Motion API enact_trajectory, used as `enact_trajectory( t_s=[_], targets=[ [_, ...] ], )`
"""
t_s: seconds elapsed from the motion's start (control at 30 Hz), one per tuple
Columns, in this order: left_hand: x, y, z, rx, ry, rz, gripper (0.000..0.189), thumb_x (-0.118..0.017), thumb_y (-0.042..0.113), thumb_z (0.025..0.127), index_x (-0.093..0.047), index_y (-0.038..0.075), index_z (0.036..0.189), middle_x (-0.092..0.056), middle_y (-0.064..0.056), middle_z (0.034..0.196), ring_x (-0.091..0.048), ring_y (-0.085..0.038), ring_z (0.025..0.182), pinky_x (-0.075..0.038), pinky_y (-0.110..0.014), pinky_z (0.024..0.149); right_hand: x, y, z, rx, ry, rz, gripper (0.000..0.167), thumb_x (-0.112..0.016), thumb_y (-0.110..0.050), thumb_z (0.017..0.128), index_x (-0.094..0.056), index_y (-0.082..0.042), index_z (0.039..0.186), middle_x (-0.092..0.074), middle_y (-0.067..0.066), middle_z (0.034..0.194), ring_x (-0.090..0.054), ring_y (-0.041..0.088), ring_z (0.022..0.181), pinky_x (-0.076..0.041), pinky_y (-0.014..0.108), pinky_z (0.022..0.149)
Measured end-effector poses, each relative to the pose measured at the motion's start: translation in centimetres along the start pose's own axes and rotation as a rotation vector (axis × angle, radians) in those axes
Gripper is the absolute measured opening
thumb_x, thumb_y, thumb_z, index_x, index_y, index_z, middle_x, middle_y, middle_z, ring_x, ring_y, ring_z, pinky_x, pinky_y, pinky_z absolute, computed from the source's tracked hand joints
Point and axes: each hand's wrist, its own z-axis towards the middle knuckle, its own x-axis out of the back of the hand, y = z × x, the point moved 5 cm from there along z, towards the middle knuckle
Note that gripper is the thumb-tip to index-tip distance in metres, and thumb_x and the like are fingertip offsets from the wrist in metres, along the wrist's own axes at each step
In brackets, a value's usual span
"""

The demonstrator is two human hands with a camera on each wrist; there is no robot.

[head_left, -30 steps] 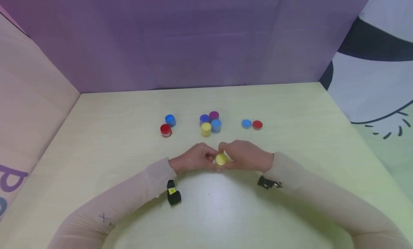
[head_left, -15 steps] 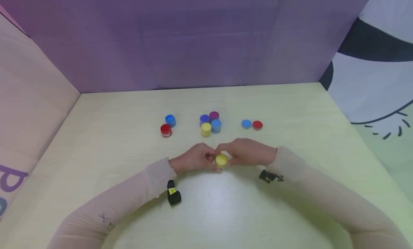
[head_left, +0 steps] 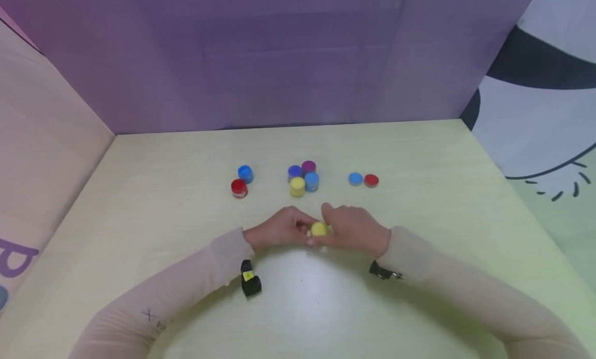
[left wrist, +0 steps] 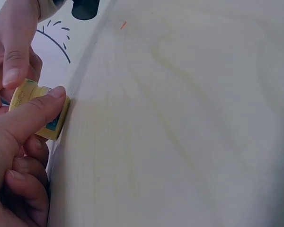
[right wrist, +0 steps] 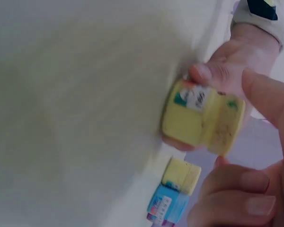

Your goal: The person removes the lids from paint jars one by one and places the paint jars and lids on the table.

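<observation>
My left hand (head_left: 281, 227) holds a small yellow jar (right wrist: 184, 113) on the table, its thumb across the labelled side in the left wrist view. A yellow lid (right wrist: 226, 124) with a green mark sits on top of the jar. Around the lid stands my right hand (head_left: 357, 227), thumb on the near side and forefinger raised on the far side. In the right wrist view its thumb and forefinger look spread, slightly off the lid's rim; its other fingers are bent. Any light contact on the hidden side cannot be made out.
Behind the hands stand a second yellow jar (head_left: 297, 187), a light blue jar (head_left: 312, 182), a violet jar (head_left: 295, 172) and a magenta jar (head_left: 309, 166). Farther left are a blue jar (head_left: 246, 174) and a red jar (head_left: 239, 189). A blue lid (head_left: 356, 179) and a red lid (head_left: 371, 180) lie right.
My right hand has turned about the lid, rising and then dropping back, and its forefinger has lifted away. The left hand and the jar have stayed in place.
</observation>
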Motion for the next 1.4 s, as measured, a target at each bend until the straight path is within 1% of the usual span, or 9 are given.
enact_trajectory(
  t_s=[0.13, 0.27, 0.4, 0.6, 0.73, 0.93, 1.13, 1.27, 1.4],
  targets=[
    [0.0, -0.1, 0.1, 0.009, 0.001, 0.003, 0.035, -0.074, 0.012, 0.082, -0.068, 0.014, 0.116, -0.049, 0.0, 0.056, -0.044, -0.012, 0.055, -0.037, -0.021, 0.059, -0.4, 0.0, 0.1, -0.035, -0.019, -0.005, 0.049, -0.065, -0.052, 0.083, -0.05, -0.008, 0.097, -0.04, -0.003, 0.057, -0.04, 0.01, 0.047, -0.028, 0.02, 0.045],
    [0.0, -0.2, 0.1, 0.008, -0.001, 0.009, 0.035, -0.074, 0.015, 0.081, -0.068, 0.016, 0.116, -0.049, -0.001, 0.056, -0.045, -0.013, 0.055, -0.036, -0.021, 0.058, -0.5, 0.0, 0.1, -0.02, -0.014, 0.008, 0.045, -0.065, -0.049, 0.084, -0.049, -0.009, 0.097, -0.043, -0.003, 0.058, -0.042, 0.01, 0.049, -0.03, 0.02, 0.046],
    [0.0, -0.3, 0.2, 0.003, -0.002, 0.021, 0.034, -0.075, 0.016, 0.081, -0.069, 0.017, 0.114, -0.051, -0.002, 0.057, -0.046, -0.013, 0.055, -0.037, -0.021, 0.058, -0.3, 0.0, 0.0, 0.032, 0.003, -0.001, 0.041, -0.068, -0.042, 0.084, -0.048, -0.009, 0.097, -0.043, -0.003, 0.059, -0.042, 0.009, 0.05, -0.032, 0.019, 0.047],
    [0.1, -0.2, 0.1, 0.002, 0.001, 0.03, 0.033, -0.076, 0.017, 0.08, -0.071, 0.019, 0.112, -0.053, -0.002, 0.058, -0.047, -0.014, 0.056, -0.037, -0.022, 0.06, 0.0, 0.2, 0.2, 0.078, -0.018, 0.028, 0.034, -0.071, -0.03, 0.084, -0.051, -0.009, 0.101, -0.047, -0.004, 0.06, -0.043, 0.009, 0.051, -0.036, 0.019, 0.05],
    [0.1, 0.0, 0.0, -0.001, 0.008, 0.031, 0.026, -0.078, 0.019, 0.078, -0.073, 0.019, 0.104, -0.052, -0.003, 0.058, -0.047, -0.014, 0.058, -0.037, -0.023, 0.062, 0.2, 0.4, 0.3, 0.159, -0.028, 0.054, 0.03, -0.071, -0.023, 0.085, -0.053, -0.009, 0.105, -0.044, -0.007, 0.058, -0.04, 0.007, 0.051, -0.035, 0.018, 0.051],
    [0.1, 0.0, 0.1, 0.003, 0.004, 0.028, 0.014, -0.079, 0.023, 0.077, -0.073, 0.017, 0.088, -0.05, -0.003, 0.057, -0.048, -0.016, 0.061, -0.038, -0.024, 0.065, 0.6, 0.8, 0.6, 0.268, -0.111, 0.093, 0.033, -0.069, -0.023, 0.087, -0.056, -0.017, 0.116, -0.038, -0.01, 0.058, -0.038, 0.005, 0.052, -0.035, 0.02, 0.054],
    [0.0, 0.0, 0.1, 0.006, 0.006, 0.042, 0.013, -0.079, 0.023, 0.077, -0.072, 0.018, 0.087, -0.048, 0.0, 0.056, -0.045, -0.013, 0.059, -0.037, -0.023, 0.063, 0.9, 1.3, 0.7, 0.31, -0.18, 0.139, 0.036, -0.066, -0.024, 0.089, -0.056, -0.023, 0.123, -0.039, -0.011, 0.062, -0.038, 0.005, 0.056, -0.038, 0.021, 0.059],
    [0.1, 0.1, 0.1, 0.005, 0.015, 0.052, 0.015, -0.079, 0.021, 0.077, -0.073, 0.017, 0.091, -0.047, 0.001, 0.056, -0.043, -0.012, 0.057, -0.037, -0.022, 0.063, 0.9, 1.4, 0.6, 0.266, -0.165, 0.16, 0.04, -0.07, -0.028, 0.085, -0.055, -0.022, 0.122, -0.031, -0.009, 0.057, -0.031, 0.006, 0.05, -0.03, 0.02, 0.052],
    [0.1, 0.2, 0.0, -0.001, 0.013, 0.048, 0.027, -0.078, 0.02, 0.078, -0.073, 0.017, 0.104, -0.047, 0.0, 0.056, -0.043, -0.013, 0.057, -0.036, -0.022, 0.062, 0.6, 1.2, 0.3, 0.134, -0.076, 0.1, 0.049, -0.074, -0.043, 0.079, -0.053, -0.016, 0.114, -0.032, -0.008, 0.053, -0.031, 0.006, 0.046, -0.026, 0.02, 0.047]
  ],
)
